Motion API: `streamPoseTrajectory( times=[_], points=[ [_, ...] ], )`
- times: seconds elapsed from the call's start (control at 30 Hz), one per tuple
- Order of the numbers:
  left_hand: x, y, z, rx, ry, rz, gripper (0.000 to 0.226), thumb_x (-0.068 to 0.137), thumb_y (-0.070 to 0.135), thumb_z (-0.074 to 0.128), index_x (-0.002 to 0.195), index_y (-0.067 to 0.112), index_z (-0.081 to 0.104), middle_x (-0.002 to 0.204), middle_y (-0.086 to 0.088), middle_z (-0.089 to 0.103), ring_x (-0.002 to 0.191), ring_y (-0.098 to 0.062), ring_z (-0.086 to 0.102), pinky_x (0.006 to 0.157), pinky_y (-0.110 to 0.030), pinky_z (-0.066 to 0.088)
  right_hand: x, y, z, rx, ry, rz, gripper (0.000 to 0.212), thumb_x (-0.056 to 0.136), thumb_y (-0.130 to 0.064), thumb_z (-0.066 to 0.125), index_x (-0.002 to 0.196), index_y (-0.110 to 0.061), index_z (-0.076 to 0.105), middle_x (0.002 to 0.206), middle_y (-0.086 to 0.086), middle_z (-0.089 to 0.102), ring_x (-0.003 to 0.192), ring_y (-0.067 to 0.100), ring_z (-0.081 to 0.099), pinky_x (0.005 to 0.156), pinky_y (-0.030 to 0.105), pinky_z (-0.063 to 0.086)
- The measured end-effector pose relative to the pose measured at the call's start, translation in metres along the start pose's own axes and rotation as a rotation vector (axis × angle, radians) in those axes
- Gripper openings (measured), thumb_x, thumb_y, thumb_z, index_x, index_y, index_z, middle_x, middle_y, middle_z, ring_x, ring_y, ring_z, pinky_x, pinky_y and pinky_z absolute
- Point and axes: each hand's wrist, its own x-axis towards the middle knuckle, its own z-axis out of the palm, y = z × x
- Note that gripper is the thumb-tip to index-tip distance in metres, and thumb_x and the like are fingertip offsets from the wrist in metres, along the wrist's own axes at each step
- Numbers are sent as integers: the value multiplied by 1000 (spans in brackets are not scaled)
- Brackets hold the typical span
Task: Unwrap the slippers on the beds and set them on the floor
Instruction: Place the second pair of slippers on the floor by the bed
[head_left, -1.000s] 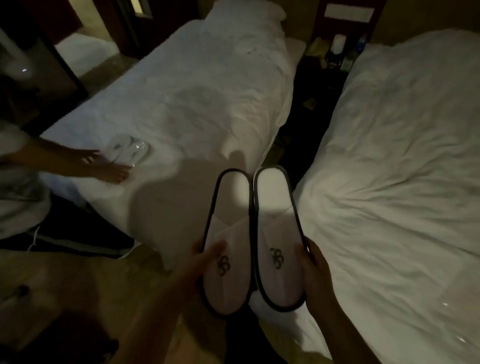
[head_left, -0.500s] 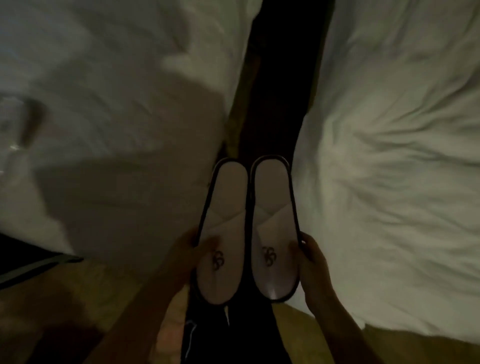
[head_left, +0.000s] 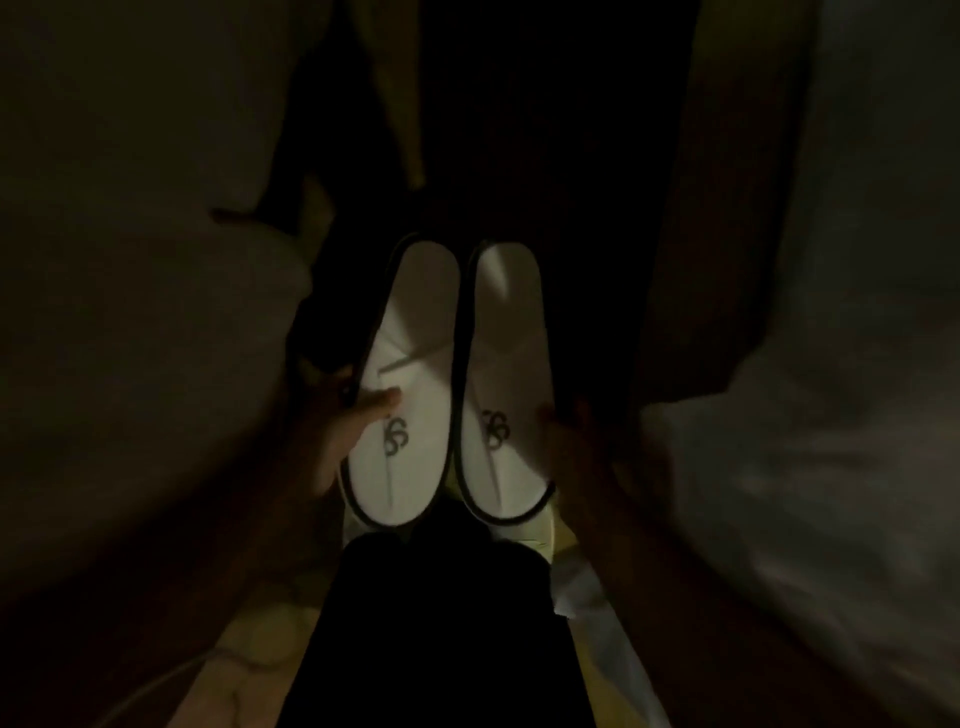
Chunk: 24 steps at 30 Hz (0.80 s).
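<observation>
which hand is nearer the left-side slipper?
Left. The left hand grips the left-side slipper at its outer edge; the right hand holds the other slipper, one slipper across.

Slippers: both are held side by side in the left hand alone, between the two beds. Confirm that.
Not the left hand alone: the head view shows the right hand holding the right slipper, the left holding the left slipper, side by side between the beds.

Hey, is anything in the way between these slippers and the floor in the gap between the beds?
Nothing visible blocks it, though the gap is very dark. The slippers are held side by side by the left hand and right hand, between the left bed and right bed.
</observation>
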Motion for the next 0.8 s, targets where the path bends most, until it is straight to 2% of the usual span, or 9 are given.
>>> streamPoseTrajectory(
  times=[0.1,0.13,0.2,0.23,0.33,0.4,0.5,0.63,0.8],
  points=[
    [47,-23,16,-29,-36,27,41,88,3,56,129,-1,51,127,-23,58,116,-35,56,77,-31,54,50,33,17,-57,27,-10,48,97,-16,49,142,-7,36,142,14,45,126,29,45,80,19,34],
    [62,-30,26,-35,-22,48,41,88,2,56,129,-2,51,127,-24,57,114,-33,57,69,-26,54,64,42,20,-43,32,-25,48,97,-16,50,141,-6,37,137,13,49,122,28,47,83,20,40],
    [91,-42,43,-29,-5,94,43,87,2,58,129,-2,50,124,-21,59,108,-30,58,63,-21,51,88,54,22,33,39,-21,47,96,-13,50,140,-6,38,119,4,54,105,20,54,74,9,48],
    [103,-47,51,-21,-8,112,43,87,3,58,129,-1,50,121,-18,60,108,-30,59,64,-20,52,99,57,21,66,45,-19,47,96,-13,50,141,-7,38,119,4,53,104,20,55,75,10,50],
    [131,-59,70,-36,-21,136,43,87,7,59,129,3,50,122,-13,61,114,-32,59,84,-34,54,130,62,17,49,62,-42,50,98,-14,46,145,-8,30,146,15,41,130,33,44,105,44,41],
    [141,-61,80,-51,-19,147,43,87,13,62,128,6,52,123,-13,62,113,-29,60,89,-38,52,144,65,13,-50,80,-50,53,99,-20,45,147,-8,27,151,17,35,135,34,38,109,51,35],
    [149,-62,92,63,103,178,50,84,23,66,130,10,50,126,-11,60,112,-24,58,84,-30,45,148,72,9,-216,96,-132,54,98,-23,47,146,-6,28,149,17,37,135,32,38,110,50,34],
    [149,-65,100,369,396,358,63,80,26,70,133,1,44,128,-21,57,117,-33,55,82,-20,36,147,81,18,-359,178,-201,65,93,-28,56,146,-4,27,150,17,35,138,31,35,112,47,30],
    [154,-64,104,532,476,464,62,78,27,72,126,-5,49,111,-24,66,93,-26,62,76,-7,37,152,86,24,-451,239,-206,68,92,-32,56,146,-4,27,150,18,36,137,33,35,112,45,30]
  ],
)
